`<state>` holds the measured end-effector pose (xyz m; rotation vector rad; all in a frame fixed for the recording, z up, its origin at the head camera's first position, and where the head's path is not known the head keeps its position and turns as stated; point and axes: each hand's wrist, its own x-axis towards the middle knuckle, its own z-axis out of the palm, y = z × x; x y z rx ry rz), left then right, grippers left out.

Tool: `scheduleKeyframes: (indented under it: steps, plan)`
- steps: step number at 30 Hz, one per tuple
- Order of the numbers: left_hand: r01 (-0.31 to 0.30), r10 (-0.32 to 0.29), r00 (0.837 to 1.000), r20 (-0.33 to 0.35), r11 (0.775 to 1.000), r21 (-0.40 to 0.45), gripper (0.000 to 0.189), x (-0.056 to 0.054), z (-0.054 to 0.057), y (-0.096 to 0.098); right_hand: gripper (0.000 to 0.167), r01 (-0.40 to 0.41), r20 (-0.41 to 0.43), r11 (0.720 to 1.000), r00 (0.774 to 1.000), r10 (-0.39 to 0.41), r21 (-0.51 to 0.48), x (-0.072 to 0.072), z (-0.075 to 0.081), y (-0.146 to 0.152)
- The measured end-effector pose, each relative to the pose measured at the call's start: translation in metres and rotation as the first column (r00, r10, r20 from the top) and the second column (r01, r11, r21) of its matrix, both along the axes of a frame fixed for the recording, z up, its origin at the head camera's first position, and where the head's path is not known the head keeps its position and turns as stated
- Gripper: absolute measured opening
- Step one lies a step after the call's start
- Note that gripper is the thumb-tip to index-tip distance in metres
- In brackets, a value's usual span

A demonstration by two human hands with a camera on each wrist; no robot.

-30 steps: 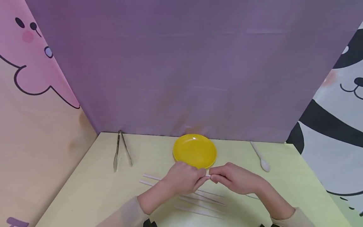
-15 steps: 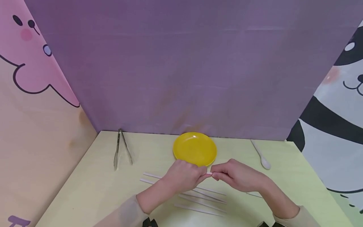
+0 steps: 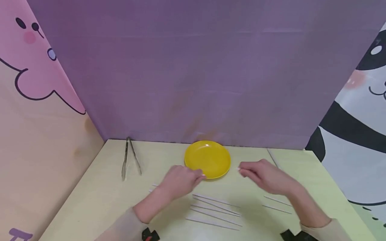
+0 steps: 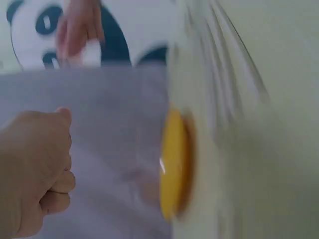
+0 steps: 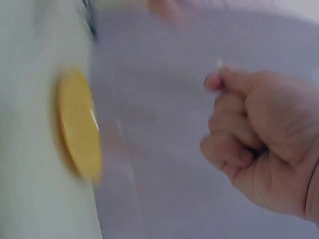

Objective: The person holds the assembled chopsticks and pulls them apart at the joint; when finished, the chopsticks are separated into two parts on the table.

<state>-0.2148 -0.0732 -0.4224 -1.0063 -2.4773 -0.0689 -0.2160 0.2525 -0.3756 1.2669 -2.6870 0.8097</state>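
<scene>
My left hand (image 3: 181, 180) is just in front of the yellow plate (image 3: 208, 159), thumb and forefinger pinching a small white piece (image 3: 204, 176). Right of the plate my right hand (image 3: 266, 175) hovers, its other fingers curled. It pinches a white bit too, whose tip (image 5: 219, 63) pokes out above the thumb in the right wrist view. What these pieces are is too small to tell. Below and between the hands lie several thin white sticks (image 3: 215, 212), roughly side by side on the table. The left wrist view is blurred, and the piece in the left hand does not show there.
Metal tongs (image 3: 131, 157) lie spread at the back left of the table (image 3: 99, 194). A pale spoon (image 3: 272, 158) at the back right is partly hidden by the right hand. More thin sticks (image 3: 277, 209) lie near the right forearm. A purple backdrop (image 3: 205, 73) rises behind the table.
The two hands, which met at one thin white piece in front of the plate, have moved apart, left hand leftward, right hand rightward and up. Each now pinches a white bit.
</scene>
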Motion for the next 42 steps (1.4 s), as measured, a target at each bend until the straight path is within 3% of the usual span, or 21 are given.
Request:
scheduleKeyframes:
  steps: [4, 6, 10, 13, 15, 21, 23, 26, 32, 35, 42]
  plan:
    - [-0.091, 0.079, 0.978, 0.194, 0.994, 0.057, 0.042, -0.002, -0.023, -0.064, 0.031, 0.163, 0.003, 0.987, 0.987, -0.163, 0.008, 0.003, -0.001, 0.059]
    - [-0.106, 0.075, 0.960, 0.270, 0.989, 0.104, 0.044, 0.000, -0.032, -0.086, 0.029, 0.211, -0.020, 0.977, 0.977, -0.211, 0.028, 0.008, -0.006, 0.081]
    - [-0.079, 0.021, 0.947, 0.320, 0.983, 0.168, 0.034, 0.003, -0.042, -0.107, 0.028, 0.266, -0.065, 0.964, 0.962, -0.266, -0.001, 0.015, -0.019, 0.104]
    - [-0.033, -0.031, 0.937, 0.347, 0.983, 0.179, 0.025, 0.002, -0.047, -0.112, 0.030, 0.237, -0.068, 0.971, 0.969, -0.239, -0.030, 0.018, -0.031, 0.111]
    - [-0.003, -0.077, 0.913, 0.401, 0.981, 0.194, 0.020, 0.002, -0.048, -0.114, 0.031, 0.211, -0.071, 0.977, 0.975, -0.213, -0.034, 0.019, -0.038, 0.114]
    - [0.033, -0.172, 0.796, 0.581, 0.970, 0.242, 0.018, 0.003, -0.049, -0.119, 0.034, 0.160, -0.096, 0.987, 0.983, -0.159, -0.003, 0.024, -0.055, 0.124]
    - [0.040, -0.181, 0.773, 0.608, 0.970, 0.238, 0.016, 0.003, -0.049, -0.121, 0.035, 0.139, -0.103, 0.990, 0.985, -0.137, 0.014, 0.025, -0.061, 0.127]
    - [0.064, -0.194, 0.757, 0.623, 0.972, 0.225, 0.013, 0.002, -0.052, -0.123, 0.037, 0.134, -0.090, 0.990, 0.988, -0.129, 0.042, 0.029, -0.070, 0.127]
    - [0.082, -0.196, 0.767, 0.612, 0.975, 0.209, 0.014, -0.001, -0.060, -0.123, 0.028, 0.100, 0.099, 0.993, 0.989, -0.106, 0.059, 0.034, -0.085, 0.120]
    - [0.063, -0.181, 0.780, 0.599, 0.975, 0.212, 0.016, -0.001, -0.063, -0.121, 0.026, 0.094, 0.115, 0.994, 0.988, -0.099, 0.051, 0.034, -0.093, 0.114]
    - [0.039, -0.142, 0.833, 0.535, 0.979, 0.200, 0.019, -0.008, -0.073, -0.116, 0.023, 0.112, 0.082, 0.992, 0.990, -0.116, 0.060, 0.033, -0.105, 0.104]
